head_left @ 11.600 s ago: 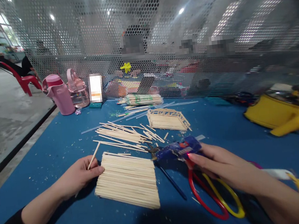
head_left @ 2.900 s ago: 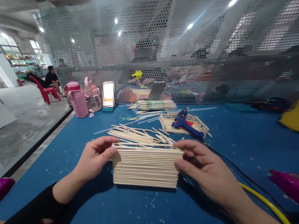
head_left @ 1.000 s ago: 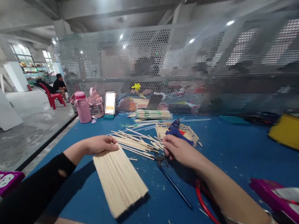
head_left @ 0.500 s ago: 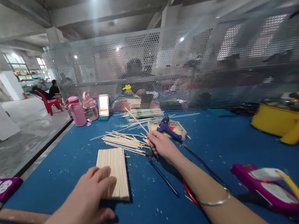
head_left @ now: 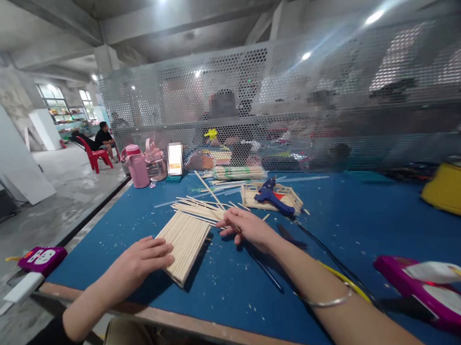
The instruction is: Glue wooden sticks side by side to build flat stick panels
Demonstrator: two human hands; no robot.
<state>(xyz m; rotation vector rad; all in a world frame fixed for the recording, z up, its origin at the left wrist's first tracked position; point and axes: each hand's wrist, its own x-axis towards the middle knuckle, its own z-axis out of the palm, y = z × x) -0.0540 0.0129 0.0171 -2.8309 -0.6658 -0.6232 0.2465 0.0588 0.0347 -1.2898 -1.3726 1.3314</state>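
My left hand [head_left: 151,255] grips the left edge of a flat panel of wooden sticks [head_left: 187,240], fingers over the top and thumb hidden. The panel sits at an angle, its near corner apparently raised above the blue table. My right hand [head_left: 247,228] is just right of the panel, fingers loosely apart and nothing visibly gripped. Close to its fingertips are a pile of loose wooden sticks [head_left: 195,208] and one slanting stick [head_left: 208,189]. Under this hand lie blue-handled pliers [head_left: 268,273], their head hidden.
A blue glue gun [head_left: 272,195] rests on a small stick frame [head_left: 249,195]. Behind are bundled sticks [head_left: 239,172], a pink flask [head_left: 137,168] and a perforated screen [head_left: 157,103]. A purple device [head_left: 428,294] lies at right, its yellow cord nearby. A person sits far left.
My left hand has turned the panel clockwise and tilted it, bringing it closer to my right hand. My right hand's fingers have loosened from the slanting stick. The camera view has swung left.
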